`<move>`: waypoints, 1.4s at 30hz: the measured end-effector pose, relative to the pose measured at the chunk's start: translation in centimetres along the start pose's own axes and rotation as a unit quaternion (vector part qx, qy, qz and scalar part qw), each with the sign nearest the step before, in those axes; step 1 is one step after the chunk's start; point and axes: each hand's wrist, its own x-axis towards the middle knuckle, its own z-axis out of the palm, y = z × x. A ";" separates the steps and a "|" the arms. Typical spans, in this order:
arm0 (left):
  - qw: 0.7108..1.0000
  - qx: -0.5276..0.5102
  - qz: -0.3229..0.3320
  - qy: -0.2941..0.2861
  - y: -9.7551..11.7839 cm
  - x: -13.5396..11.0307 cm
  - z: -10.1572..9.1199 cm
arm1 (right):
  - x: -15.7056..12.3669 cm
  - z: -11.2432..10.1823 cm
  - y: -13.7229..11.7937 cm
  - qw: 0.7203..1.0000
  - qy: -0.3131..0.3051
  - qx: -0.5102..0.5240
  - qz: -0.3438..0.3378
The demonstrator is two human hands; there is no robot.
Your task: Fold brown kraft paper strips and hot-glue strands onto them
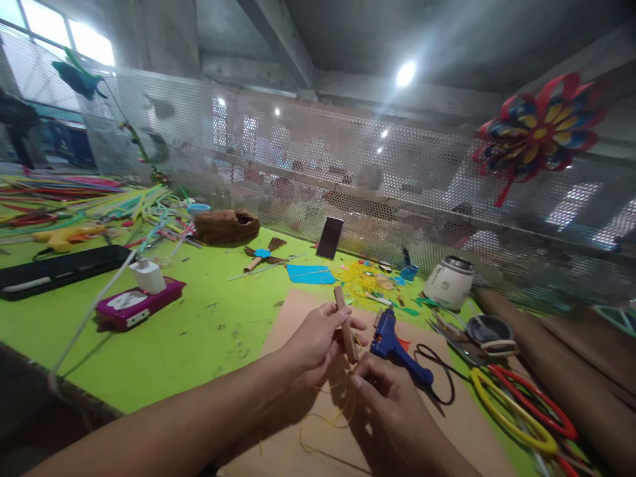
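Observation:
My left hand (pixel 315 338) is closed around a narrow brown strip (pixel 346 324) that stands nearly upright between thumb and fingers. Whether the strip is wood or stiff card I cannot tell. At its lower end my right hand (pixel 387 394) pinches a thin yellow string (pixel 318 417), whose loose loops trail below both hands. Beneath them lies a sheet of brown paper or card (pixel 283 324). Just right of the strip, a blue hot glue gun (pixel 397 348) rests on that sheet with its black cord curling beside it.
Behind the hands lie a blue card piece (pixel 311 274), yellow scraps (pixel 365 278) and a leaning phone (pixel 330 237). Scissors with yellow handles (pixel 511 407) and a white pot (pixel 450 281) are at right. A purple power block (pixel 139 305) sits left on the green table (pixel 213 331).

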 end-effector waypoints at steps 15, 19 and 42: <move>0.981 0.158 0.112 0.010 -0.5 0.3 -0.7 | -0.5 -0.7 -1.4 0.994 -0.049 -0.082 0.058; 0.982 0.130 0.139 0.003 0.0 0.1 -0.2 | 0.1 -1.8 -3.8 0.995 0.022 -0.081 0.049; 0.994 0.005 0.101 0.028 0.0 0.1 -0.1 | 2.2 2.1 -1.9 0.990 0.142 0.016 0.002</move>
